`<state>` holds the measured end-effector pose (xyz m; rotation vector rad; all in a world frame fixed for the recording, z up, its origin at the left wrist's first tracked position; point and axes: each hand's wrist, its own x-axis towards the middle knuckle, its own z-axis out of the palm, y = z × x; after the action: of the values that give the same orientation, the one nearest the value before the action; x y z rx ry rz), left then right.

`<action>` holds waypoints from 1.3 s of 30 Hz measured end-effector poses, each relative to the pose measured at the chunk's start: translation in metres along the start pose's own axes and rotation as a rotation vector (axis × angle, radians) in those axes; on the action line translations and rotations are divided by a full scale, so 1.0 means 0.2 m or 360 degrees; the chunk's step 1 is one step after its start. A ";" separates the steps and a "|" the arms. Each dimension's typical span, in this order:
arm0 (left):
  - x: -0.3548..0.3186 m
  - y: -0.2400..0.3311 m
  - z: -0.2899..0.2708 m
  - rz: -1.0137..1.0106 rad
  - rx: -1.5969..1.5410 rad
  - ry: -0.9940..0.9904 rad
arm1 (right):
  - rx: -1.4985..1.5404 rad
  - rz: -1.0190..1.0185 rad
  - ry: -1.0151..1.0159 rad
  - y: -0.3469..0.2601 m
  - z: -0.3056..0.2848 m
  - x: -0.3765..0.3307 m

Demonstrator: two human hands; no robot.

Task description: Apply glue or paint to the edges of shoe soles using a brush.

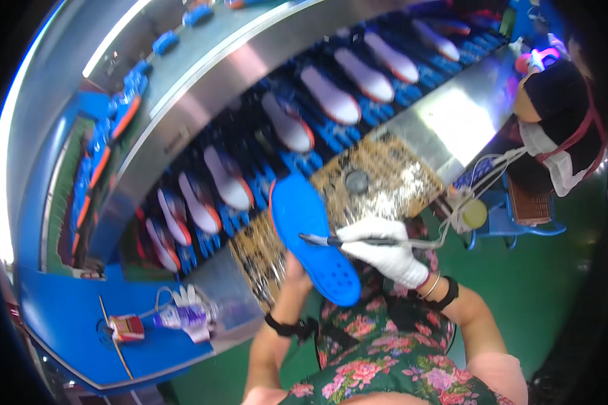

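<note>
A blue shoe sole [302, 217] with an orange-red edge and several small holes at its heel end is held up over my lap. My left hand [296, 271], bare, grips it from below along its left side; most of its fingers are hidden under the sole. In a white glove, my right hand [387, 248] is closed around a thin dark brush-like pen [331, 241] with a pale tube running off behind it. The pen's tip is at the middle of the sole's blue face; whether it touches I cannot tell.
Beyond my hands, several pale-topped soles [330, 94] stand in a row on a blue-and-black conveyor [341, 135]. A stained brown board [368, 158] lies in front. A purple-labelled bottle [182, 316] is at left. Another person [554, 101] works at right near a blue stool [503, 217].
</note>
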<state>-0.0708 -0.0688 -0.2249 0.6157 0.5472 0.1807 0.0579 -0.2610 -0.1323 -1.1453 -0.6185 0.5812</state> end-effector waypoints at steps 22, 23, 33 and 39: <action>-0.16 -0.13 0.05 0.0019 -0.0994 -0.1015 | -0.0594 -0.0693 -0.0174 -0.17 -0.04 -0.04; -0.17 -0.13 0.08 0.0006 -0.1025 -0.0912 | -0.0619 -0.0713 -0.0159 -0.17 -0.04 -0.03; -0.14 -0.16 0.26 0.0200 -0.0679 -0.0692 | -0.0901 -0.1186 -0.0088 -0.26 0.02 0.19; -0.16 -0.25 0.14 0.0185 -0.0420 -0.0509 | -0.1166 -0.1435 -0.0114 -0.31 0.04 0.24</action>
<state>-0.0822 -0.1326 -0.2223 0.4079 0.1740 0.2541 0.0911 -0.2408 -0.0650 -1.3489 -1.3671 -0.4246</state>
